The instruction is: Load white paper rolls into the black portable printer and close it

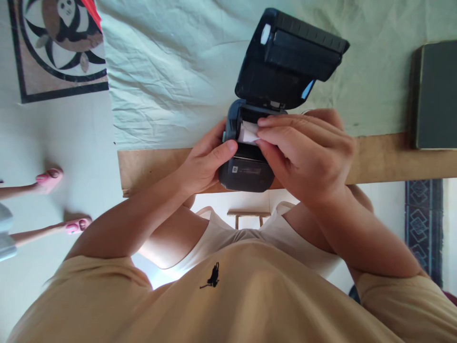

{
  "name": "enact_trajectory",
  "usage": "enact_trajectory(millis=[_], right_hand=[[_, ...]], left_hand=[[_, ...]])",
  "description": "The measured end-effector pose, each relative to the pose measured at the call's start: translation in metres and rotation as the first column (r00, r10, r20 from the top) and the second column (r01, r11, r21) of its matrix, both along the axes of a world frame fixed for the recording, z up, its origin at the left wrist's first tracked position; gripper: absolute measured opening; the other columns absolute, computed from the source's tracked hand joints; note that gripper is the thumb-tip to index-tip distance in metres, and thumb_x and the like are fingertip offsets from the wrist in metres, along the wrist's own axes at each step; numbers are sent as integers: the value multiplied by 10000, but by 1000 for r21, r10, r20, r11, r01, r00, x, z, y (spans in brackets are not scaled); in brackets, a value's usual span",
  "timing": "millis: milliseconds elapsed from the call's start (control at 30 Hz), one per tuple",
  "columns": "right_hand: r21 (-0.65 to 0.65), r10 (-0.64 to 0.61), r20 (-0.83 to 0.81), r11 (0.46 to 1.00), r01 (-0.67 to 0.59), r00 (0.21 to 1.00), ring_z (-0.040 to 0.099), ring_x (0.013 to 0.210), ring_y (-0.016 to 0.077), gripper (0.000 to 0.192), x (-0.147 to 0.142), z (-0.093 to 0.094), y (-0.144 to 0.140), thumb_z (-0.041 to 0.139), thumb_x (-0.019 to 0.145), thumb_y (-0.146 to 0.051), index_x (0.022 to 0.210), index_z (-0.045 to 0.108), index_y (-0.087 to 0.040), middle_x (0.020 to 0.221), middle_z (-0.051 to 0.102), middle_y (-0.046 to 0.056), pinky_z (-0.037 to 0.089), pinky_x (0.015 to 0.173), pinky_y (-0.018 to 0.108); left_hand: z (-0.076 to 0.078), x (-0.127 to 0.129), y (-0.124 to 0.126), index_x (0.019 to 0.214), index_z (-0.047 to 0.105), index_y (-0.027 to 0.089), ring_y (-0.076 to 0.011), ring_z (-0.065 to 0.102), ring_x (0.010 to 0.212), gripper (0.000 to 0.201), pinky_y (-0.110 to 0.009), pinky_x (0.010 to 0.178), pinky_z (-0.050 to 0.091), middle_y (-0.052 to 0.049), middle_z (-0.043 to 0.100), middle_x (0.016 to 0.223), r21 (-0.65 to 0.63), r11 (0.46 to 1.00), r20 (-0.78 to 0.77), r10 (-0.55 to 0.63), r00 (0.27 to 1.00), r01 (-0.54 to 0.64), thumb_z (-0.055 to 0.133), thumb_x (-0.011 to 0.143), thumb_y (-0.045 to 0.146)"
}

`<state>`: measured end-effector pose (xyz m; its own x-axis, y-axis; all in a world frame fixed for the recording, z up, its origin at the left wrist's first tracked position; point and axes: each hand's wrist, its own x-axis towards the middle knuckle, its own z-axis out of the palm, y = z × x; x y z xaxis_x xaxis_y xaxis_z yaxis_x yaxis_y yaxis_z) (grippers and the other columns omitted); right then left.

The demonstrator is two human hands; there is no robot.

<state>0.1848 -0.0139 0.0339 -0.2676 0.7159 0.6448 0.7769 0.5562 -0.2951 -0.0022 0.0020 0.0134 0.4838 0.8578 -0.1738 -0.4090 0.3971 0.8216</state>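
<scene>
A dark handheld label printer (246,176) is held over the table's near edge, its hinged lid (274,71) swung up and away from me. Inside the open bay sits a white paper roll (247,133). My left hand (209,157) grips the printer's left side, thumb on the rim. Over the bay's right side, my right hand (307,152) pinches the paper between thumb and fingers. Part of the roll is hidden behind those fingers.
A pale green cloth (171,71) covers the table, leaving a wooden edge strip (378,157) bare. At the right lies a dark flat box-like object (437,95). Another person's feet in pink sandals (76,225) are on the floor at left.
</scene>
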Motion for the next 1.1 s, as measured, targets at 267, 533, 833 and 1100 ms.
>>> enact_trajectory(millis=[267,533,833,1100], right_hand=[[102,41,32,994,-44,999,720,880,121,62,0,3,-5,638,900,-213,872,602,-255,901,773,-92,453,727,343],[66,152,88,985,-158,984,670,881,108,75,1,-4,-8,632,912,-340,934,609,-272,936,761,-112,442,772,333],[76,144,-4,987,-143,990,674,872,154,104,2,-4,-10,655,865,-266,961,623,-241,916,762,-56,432,743,362],[10,106,49,994,-106,993,622,912,211,107,8,-1,-11,608,890,-344,895,597,-237,973,751,-37,421,798,406]], left_hand=[[0,0,0,1038,740,182,-147,713,902,259,-215,698,574,-18,718,925,39,997,-59,63,996,-60,643,933,397],[-13,-2,4,1399,521,281,-198,656,1109,623,-283,855,562,-30,674,1302,143,990,76,-1,997,-10,758,824,321],[-8,-4,4,1397,502,304,-193,656,1143,599,-262,848,574,-23,669,1272,143,990,-8,-2,1000,3,733,845,318],[-4,-3,3,1386,497,311,-229,652,1201,616,-290,811,595,-28,670,1279,107,994,-3,-31,999,32,757,828,299]])
